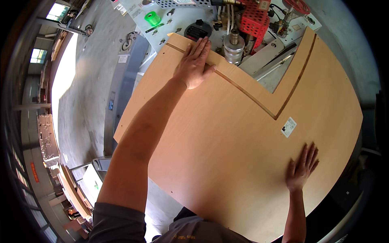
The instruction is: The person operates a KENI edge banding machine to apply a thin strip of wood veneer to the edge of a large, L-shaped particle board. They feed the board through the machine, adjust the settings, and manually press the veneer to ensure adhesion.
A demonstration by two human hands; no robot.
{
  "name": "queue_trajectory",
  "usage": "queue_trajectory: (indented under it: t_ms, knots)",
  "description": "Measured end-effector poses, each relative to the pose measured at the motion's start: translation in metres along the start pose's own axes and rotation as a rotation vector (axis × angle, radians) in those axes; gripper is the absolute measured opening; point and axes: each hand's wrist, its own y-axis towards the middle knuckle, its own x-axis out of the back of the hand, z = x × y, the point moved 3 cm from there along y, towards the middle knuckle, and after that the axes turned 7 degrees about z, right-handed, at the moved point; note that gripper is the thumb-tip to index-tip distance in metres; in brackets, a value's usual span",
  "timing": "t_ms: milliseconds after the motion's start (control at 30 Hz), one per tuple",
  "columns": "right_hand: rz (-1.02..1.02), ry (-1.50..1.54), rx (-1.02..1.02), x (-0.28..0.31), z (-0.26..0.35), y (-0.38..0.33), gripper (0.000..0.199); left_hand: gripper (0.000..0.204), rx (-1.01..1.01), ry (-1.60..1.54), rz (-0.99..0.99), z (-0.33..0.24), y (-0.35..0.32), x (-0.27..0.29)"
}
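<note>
A large wood-coloured panel (pixel 210 162) lies across the machine table in front of me. It has an L-shaped notch at its far edge, with a dark groove running parallel to the notch. My left hand (pixel 194 65) rests with fingers stretched on the panel's far left part, over the groove and close to the edge. My right hand (pixel 302 168) lies flat on the panel's right side, fingers spread. Between the hands, nearer the right one, is a white label (pixel 288 127) stuck to the surface. Neither hand grips anything.
Beyond the panel's edge stand a silver cylindrical machine head (pixel 234 47), a red perforated guard (pixel 255 20) and a black round knob-like part (pixel 198 29). A green roll (pixel 152 18) sits on the machine table (pixel 162 38). A grey machine body (pixel 129 73) stands at left; stacked boards (pixel 73 192) lie farther off.
</note>
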Motion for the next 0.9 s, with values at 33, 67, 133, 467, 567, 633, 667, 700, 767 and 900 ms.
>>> queue_trajectory:
  t_ms: [33, 67, 133, 467, 567, 633, 667, 700, 767, 900]
  knots:
    - [-0.010, 0.003, -0.003, -0.001, 0.004, 0.001, 0.073, 0.082, -0.004, -0.003, 0.008, 0.001, 0.001, 0.001]
    - [-0.012, 0.006, -0.012, -0.001, 0.007, 0.000, 0.073, 0.082, -0.006, -0.007, 0.016, 0.002, 0.003, 0.003]
    - [-0.016, 0.011, -0.031, 0.003, 0.013, -0.003, 0.073, 0.082, -0.022, 0.007, 0.023, 0.003, 0.006, 0.003]
    - [0.002, 0.032, -0.097, -0.002, 0.040, -0.010, 0.075, 0.083, -0.060, 0.064, 0.054, 0.023, 0.012, 0.008]
    - [0.018, 0.026, -0.113, -0.004, 0.048, -0.012, 0.075, 0.083, -0.069, 0.082, 0.061, 0.029, 0.012, 0.010]
    - [0.008, 0.014, -0.105, -0.002, 0.052, -0.012, 0.075, 0.083, -0.079, 0.065, 0.065, 0.032, 0.013, 0.010]
    - [0.008, 0.026, -0.110, -0.003, 0.056, -0.013, 0.075, 0.083, -0.087, 0.051, 0.064, 0.033, 0.014, 0.010]
    - [0.008, 0.039, -0.115, -0.003, 0.061, -0.014, 0.075, 0.083, -0.095, 0.037, 0.063, 0.036, 0.015, 0.011]
    - [0.015, 0.034, -0.130, 0.000, 0.066, -0.016, 0.075, 0.082, -0.112, 0.049, 0.061, 0.040, 0.020, 0.009]
    - [0.032, 0.025, -0.164, -0.001, 0.079, -0.017, 0.075, 0.081, -0.139, 0.040, 0.066, 0.045, 0.024, 0.011]
